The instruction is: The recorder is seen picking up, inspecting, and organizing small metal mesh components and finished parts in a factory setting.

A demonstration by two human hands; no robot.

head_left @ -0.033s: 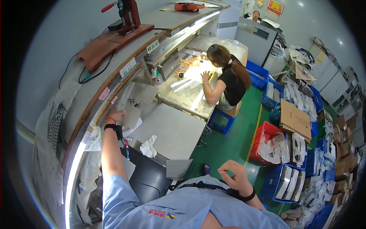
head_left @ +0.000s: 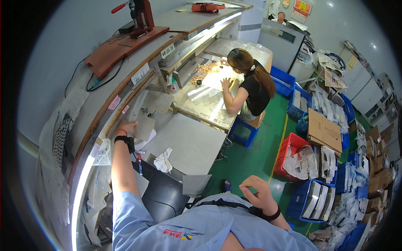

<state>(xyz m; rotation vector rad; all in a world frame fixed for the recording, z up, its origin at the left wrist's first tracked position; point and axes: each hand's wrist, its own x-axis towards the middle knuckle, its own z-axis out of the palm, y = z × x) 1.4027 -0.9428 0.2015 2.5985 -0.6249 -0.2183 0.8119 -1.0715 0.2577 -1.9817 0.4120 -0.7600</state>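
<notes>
My left hand point(head_left: 126, 127) reaches in under the long shelf point(head_left: 117, 104), beside a white rounded device point(head_left: 145, 130) on the bench. Most of its fingers are hidden, so whether it grips anything does not show. My right hand point(head_left: 260, 193) hangs in the air in front of my waist, fingers loosely curled in with nothing visible in them. Near my left wrist lie a red and blue marker pen point(head_left: 140, 164) and a crumpled white cloth point(head_left: 163, 160). The grey bench top point(head_left: 190, 144) spreads to the right of the device.
A co-worker point(head_left: 251, 79) sits at a lit table point(head_left: 205, 109) with small orange pieces. A black chair point(head_left: 165, 196) stands close before me. Red point(head_left: 291, 146) and blue bins point(head_left: 299, 201) line the green floor at right. A red press point(head_left: 140, 21) stands on the shelf.
A person behind the far grey cabinet has lowered their head. My hands and the things around them have not visibly moved.
</notes>
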